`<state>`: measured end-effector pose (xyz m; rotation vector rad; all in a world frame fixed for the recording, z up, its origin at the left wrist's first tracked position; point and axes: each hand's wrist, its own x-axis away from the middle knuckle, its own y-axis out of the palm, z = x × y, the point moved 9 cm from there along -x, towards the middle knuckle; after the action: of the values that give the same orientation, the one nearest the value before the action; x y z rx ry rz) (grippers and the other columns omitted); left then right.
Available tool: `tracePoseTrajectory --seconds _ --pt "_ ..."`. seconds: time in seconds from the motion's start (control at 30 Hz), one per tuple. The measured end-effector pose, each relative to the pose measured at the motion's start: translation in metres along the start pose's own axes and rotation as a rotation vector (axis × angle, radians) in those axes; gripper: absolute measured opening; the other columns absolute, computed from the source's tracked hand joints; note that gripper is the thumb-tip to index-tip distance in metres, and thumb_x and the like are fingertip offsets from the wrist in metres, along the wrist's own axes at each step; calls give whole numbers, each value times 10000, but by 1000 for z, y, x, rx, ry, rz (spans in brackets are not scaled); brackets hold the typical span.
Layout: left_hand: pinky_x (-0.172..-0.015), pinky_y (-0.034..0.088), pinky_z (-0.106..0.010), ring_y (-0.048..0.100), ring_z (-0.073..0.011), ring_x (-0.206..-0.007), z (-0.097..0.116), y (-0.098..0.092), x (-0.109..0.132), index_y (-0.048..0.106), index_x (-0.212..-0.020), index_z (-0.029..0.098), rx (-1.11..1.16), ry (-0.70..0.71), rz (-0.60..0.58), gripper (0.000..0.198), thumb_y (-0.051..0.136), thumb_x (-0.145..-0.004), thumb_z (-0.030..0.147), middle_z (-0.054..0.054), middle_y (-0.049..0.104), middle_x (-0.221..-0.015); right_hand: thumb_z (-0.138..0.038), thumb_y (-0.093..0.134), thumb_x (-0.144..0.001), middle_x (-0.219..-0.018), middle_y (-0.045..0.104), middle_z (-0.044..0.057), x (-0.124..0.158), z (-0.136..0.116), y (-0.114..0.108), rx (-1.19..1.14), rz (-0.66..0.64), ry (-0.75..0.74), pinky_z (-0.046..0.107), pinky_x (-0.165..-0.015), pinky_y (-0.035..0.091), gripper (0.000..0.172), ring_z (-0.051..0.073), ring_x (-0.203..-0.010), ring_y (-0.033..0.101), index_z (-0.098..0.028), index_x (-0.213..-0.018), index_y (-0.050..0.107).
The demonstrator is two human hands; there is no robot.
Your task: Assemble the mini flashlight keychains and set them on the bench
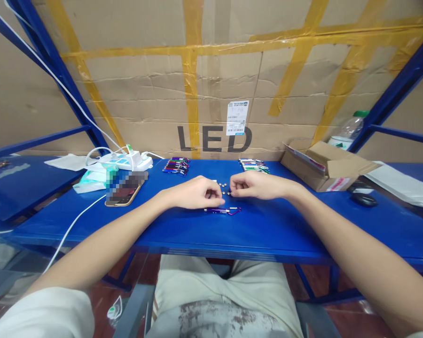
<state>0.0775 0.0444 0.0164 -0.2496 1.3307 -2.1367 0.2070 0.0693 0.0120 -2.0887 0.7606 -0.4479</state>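
My left hand [197,193] rests on the blue table with its fingers curled together; whatever they may hold is hidden. Just below its fingertips lies a slim purple pen-like stick with a carabiner clip [221,211]. Across a narrow gap, my right hand [255,185] is also closed, thumb and fingers pinched, and I cannot make out anything in them. Between the two hands several small round shiny pieces [224,193] are scattered on the table, closest to the right fingertips.
Behind the hands lie two rows of similar clip sticks, a left bunch [176,165] and a right bunch [253,165]. A phone [127,188] and a power strip [141,162] are at left. An open cardboard box [324,164] and a black mouse [364,199] are at right.
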Motion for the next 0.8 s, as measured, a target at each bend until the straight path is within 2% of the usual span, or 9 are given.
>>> tracePoseTrajectory --seconds 0.1,0.2,0.37,0.5,0.8 --pt "-811 494 -310 685 -186 -856 -7 -15 0 777 -992 170 -144 -8 155 238 593 -1070 300 -51 768 -964 -369 636 -973 -831 733 26 -3 -1 -10 60 172 -25 307 -693 431 187 186 -726 608 -194 -980 702" --pt "-854 503 -346 699 -243 -986 -23 -20 1 777 -1053 177 -355 -77 181 214 598 -1069 293 -82 758 -1080 -324 646 -979 -926 762 54 -7 -9 -10 139 254 -121 332 -800 468 158 219 -847 657 -201 -1039 724" --pt "-872 523 -366 695 -292 -1086 -40 -15 2 773 -1169 183 -482 -151 82 252 686 -1047 387 -99 729 -1142 -252 694 -962 -1155 781 82 -12 -14 3 167 246 -187 364 -893 485 172 249 -995 668 -217 -1130 702" --pt "-879 527 -364 695 -295 -1097 -41 -11 1 780 -1162 191 -536 -171 35 240 670 -1063 381 -103 735 -1133 -231 665 -995 -1134 786 73 -14 -13 11 185 249 -196 389 -935 485 138 271 -1064 641 -233 -1130 693" --pt "-851 537 -340 718 -290 -1099 -39 -20 3 744 -1125 178 -651 -240 82 192 685 -1051 344 -105 775 -1161 -207 616 -1032 -1089 780 59 -17 -16 20 251 236 -235 411 -934 480 111 274 -1023 600 -245 -1098 696"
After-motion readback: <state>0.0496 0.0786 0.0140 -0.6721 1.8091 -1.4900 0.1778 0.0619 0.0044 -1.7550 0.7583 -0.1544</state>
